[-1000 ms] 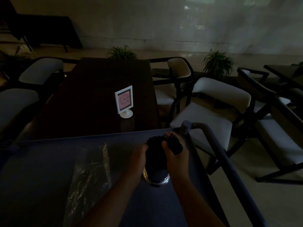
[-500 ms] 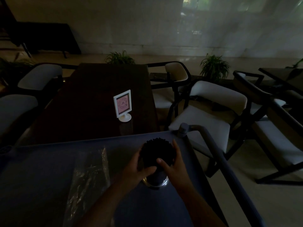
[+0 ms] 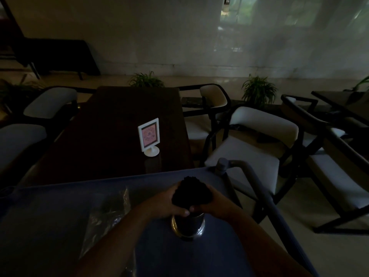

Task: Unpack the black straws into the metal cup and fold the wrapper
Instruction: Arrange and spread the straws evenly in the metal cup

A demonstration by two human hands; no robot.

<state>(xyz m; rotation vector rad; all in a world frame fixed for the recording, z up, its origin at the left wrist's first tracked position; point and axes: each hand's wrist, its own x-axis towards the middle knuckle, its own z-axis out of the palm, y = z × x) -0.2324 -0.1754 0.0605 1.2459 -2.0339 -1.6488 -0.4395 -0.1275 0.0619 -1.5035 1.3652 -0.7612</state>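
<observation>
straws: we've got the bundle of black straws [image 3: 191, 193] standing in the metal cup [image 3: 187, 224] on the blue cart [image 3: 60, 226]
left hand [image 3: 162, 204]: fingers curled snug round the bundle
right hand [image 3: 216, 202]: same, wrapped on the other side
wrapper [image 3: 107, 214]: lying flat on the cart, off to the left, not touching our hands
beyond: dark table [image 3: 119, 136] with a little sign stand [image 3: 149, 136]

Both hands [image 3: 163, 204] now cupped around straws [image 3: 191, 193].

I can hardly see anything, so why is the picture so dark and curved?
Head view: the room is dim, lit only from the far window; the black straws merge into one dark clump between both hands; the wide lens bends the cart handle.
</observation>
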